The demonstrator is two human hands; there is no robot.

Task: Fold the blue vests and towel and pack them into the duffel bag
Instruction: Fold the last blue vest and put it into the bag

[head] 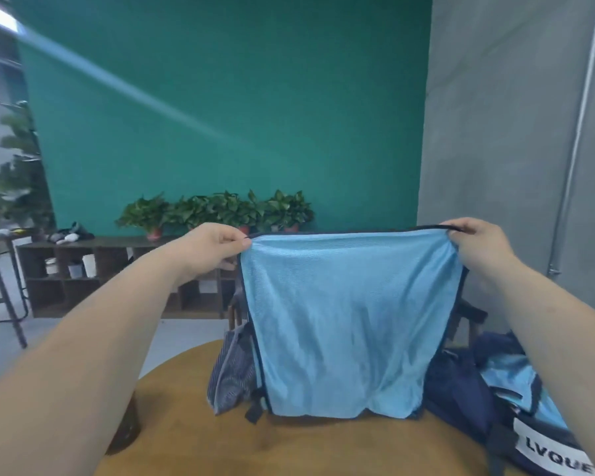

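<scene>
Above the table (220, 441), left hand (213, 249) and right hand (478, 245) pinch top corners of the blue vest (351, 321).

The left forearm (117, 324) and right forearm (557, 324) are bare from wrist to frame edge. The left grip (215, 250) and right grip (478, 247) are bare hands.

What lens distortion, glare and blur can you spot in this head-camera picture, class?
Head view: the wide-angle lens bows the wall pipe and stretches both forearms; a pale glare streak crosses the green wall; the potted plants look soft; even light on the blue vest pinched by left hand and right hand.
</scene>
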